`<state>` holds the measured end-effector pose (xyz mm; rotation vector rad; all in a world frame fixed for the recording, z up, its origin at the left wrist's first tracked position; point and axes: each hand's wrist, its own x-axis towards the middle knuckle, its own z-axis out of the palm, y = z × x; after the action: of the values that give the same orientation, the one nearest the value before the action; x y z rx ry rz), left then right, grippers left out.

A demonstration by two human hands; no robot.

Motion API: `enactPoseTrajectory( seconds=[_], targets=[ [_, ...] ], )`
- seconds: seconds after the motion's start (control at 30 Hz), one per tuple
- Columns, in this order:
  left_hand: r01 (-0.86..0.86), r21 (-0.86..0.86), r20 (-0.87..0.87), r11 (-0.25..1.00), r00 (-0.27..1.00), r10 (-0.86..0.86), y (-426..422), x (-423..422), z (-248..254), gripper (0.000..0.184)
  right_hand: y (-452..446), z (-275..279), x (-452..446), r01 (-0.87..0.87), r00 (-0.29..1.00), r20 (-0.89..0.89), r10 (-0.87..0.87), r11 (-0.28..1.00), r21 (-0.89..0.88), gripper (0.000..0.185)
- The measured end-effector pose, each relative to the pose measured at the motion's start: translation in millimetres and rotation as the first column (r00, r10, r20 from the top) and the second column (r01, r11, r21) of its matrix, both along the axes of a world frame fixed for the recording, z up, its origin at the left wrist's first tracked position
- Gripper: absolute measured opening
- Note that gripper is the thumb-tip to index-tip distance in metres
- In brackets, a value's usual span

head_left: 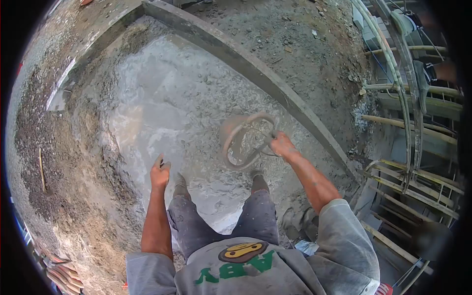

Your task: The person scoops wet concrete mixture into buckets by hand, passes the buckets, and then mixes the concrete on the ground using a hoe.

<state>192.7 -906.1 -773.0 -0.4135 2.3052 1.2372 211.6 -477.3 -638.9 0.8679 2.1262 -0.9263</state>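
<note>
My right hand grips the near right side of a muddy orange-brown bucket. The bucket is tilted over the wet grey cement mix, and its open mouth shows splashed mix inside. Whether my fingers close on its rim or its handle is hard to make out. To the left, my left hand hangs over the mix, with nothing visible in it. Its fingers are dirtied with cement, some stretched forward and apart. My boots stand in the wet mix, between my two hands.
A raised concrete edge borders the mix at the back and right. Sand and gravel lie on the left, with a thin stick on them. Bamboo poles stand at the right, where another person's foot shows.
</note>
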Motion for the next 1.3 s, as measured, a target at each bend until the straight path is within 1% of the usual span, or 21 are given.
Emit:
enactPoseTrajectory(
  seconds=[0.07, 0.1, 0.17, 0.23, 0.3, 0.37, 0.4, 0.5, 0.6, 0.7, 0.73, 0.77, 0.8, 0.87, 0.9, 1.03, 1.07, 1.17, 1.2, 1.27, 1.3],
  targets=[
    [0.026, -0.191, -0.07, 0.981, 0.997, -0.04, -70.0, -8.0, 21.7, 0.052, 27.7, 45.7, 14.9, -0.027, 0.999, -0.025, 0.03, 0.993, 0.113, 0.046],
    [-0.033, -0.31, -0.003, 0.95, 0.999, 0.033, -108.3, -8.1, 21.8, 0.051, 45.2, 73.6, 27.9, -0.018, 0.999, -0.045, 0.026, 0.983, 0.182, 0.045],
    [-0.079, -0.525, -0.066, 0.847, 0.996, 0.051, -171.1, -10.6, 27.0, 0.049, 74.2, 144.2, 52.9, 0.053, 0.986, -0.166, -0.012, 0.969, 0.241, 0.042],
    [-0.28, -0.413, -0.094, 0.866, 0.96, 0.265, -169.8, -19.2, 75.0, 0.041, 96.9, 223.9, 67.9, 0.085, 0.972, -0.236, -0.014, 0.952, 0.293, 0.039],
    [-0.234, -0.551, -0.2, 0.801, 0.969, 0.146, -187.0, -28.8, 50.0, 0.037, 112.3, 316.2, 84.0, 0.079, 0.971, -0.239, 0.005, 0.937, 0.339, 0.036],
    [-0.373, -0.068, -0.112, 0.926, 0.925, 0.364, -138.0, -38.7, 56.3, 0.035, 142.4, 380.8, 109.8, 0.087, 0.947, -0.314, 0.072, 0.881, 0.465, 0.032],
    [-0.43, 0.182, -0.018, 0.884, 0.898, 0.44, -112.4, -36.8, 57.9, 0.034, 159.2, 412.6, 121.1, 0.106, 0.93, -0.356, 0.094, 0.858, 0.502, 0.033],
    [-0.427, 0.197, 0.055, 0.882, 0.903, 0.425, 35.8, -12.2, 138.0, 0.034, 209.6, 506.3, 144.2, 0.125, 0.895, -0.408, 0.182, 0.776, 0.618, 0.031],
    [-0.29, 0.257, -0.014, 0.922, 0.953, 0.303, 125.1, 28.5, 149.1, 0.042, 250.6, 581.9, 153.6, 0.222, 0.87, -0.472, 0.142, 0.741, 0.633, 0.026],
    [-0.02, 0.113, -0.113, 0.993, 0.993, 0.033, 158.3, 62.0, 164.4, 0.043, 295.7, 633.9, 172.3, 0.323, 0.767, -0.625, 0.146, 0.753, 0.573, 0.026],
    [-0.06, 0.136, -0.054, 0.989, 0.996, 0.067, 160.0, 69.9, 173.3, 0.041, 313.7, 644.2, 182.0, 0.314, 0.768, -0.615, 0.178, 0.733, 0.604, 0.027],
    [-0.096, 0.086, -0.042, 0.992, 0.994, 0.1, 153.6, 74.9, 175.8, 0.038, 329.8, 647.0, 191.0, 0.357, 0.687, -0.691, 0.226, 0.723, 0.591, 0.026],
    [-0.299, 0.124, 0.032, 0.946, 0.954, 0.297, 142.9, 87.8, 211.4, 0.033, 365.7, 661.4, 207.0, 0.383, 0.77, -0.635, 0.056, 0.756, 0.531, 0.028],
    [-0.47, 0.187, -0.006, 0.863, 0.878, 0.479, 111.2, 89.1, 181.6, 0.031, 438.0, 668.5, 250.2, 0.591, 0.682, -0.731, -0.026, 0.608, 0.53, 0.036],
    [-0.506, 0.143, -0.009, 0.851, 0.859, 0.512, 98.9, 90.8, 185.8, 0.032, 455.0, 660.6, 257.1, 0.699, 0.621, -0.781, -0.066, 0.499, 0.513, 0.04],
    [-0.463, 0.157, 0.006, 0.872, 0.884, 0.468, 105.3, 89.8, 201.3, 0.035, 425.8, 640.8, 241.0, 0.691, 0.615, -0.788, -0.009, 0.487, 0.534, 0.039],
    [-0.454, 0.134, 0.009, 0.881, 0.889, 0.458, 109.0, 89.2, 205.0, 0.036, 492.6, 638.1, 257.2, 0.558, 0.752, -0.614, 0.241, 0.263, 0.787, 0.04],
    [-0.37, 0.091, 0.033, 0.925, 0.929, 0.368, 118.4, 81.7, 206.2, 0.036, 448.0, 601.0, 272.3, 0.66, 0.723, -0.574, 0.384, -0.138, 0.739, 0.046],
    [-0.317, 0.099, 0.05, 0.943, 0.948, 0.313, 118.5, 80.7, 198.9, 0.036, 437.9, 576.4, 277.7, 0.719, 0.62, -0.669, 0.41, 0.043, 0.694, 0.044],
    [-0.109, 0.114, 0.092, 0.987, 0.991, 0.099, 115.3, 52.0, 181.3, 0.037, 337.8, 443.4, 320.3, 0.826, 0.31, -0.925, 0.219, 0.421, 0.376, 0.048],
    [-0.023, 0.111, 0.117, 0.994, 0.993, 0.01, 106.3, 46.8, 178.8, 0.038, 285.3, 386.2, 327.8, 0.806, 0.306, -0.941, 0.142, 0.488, 0.335, 0.048]
  ],
)
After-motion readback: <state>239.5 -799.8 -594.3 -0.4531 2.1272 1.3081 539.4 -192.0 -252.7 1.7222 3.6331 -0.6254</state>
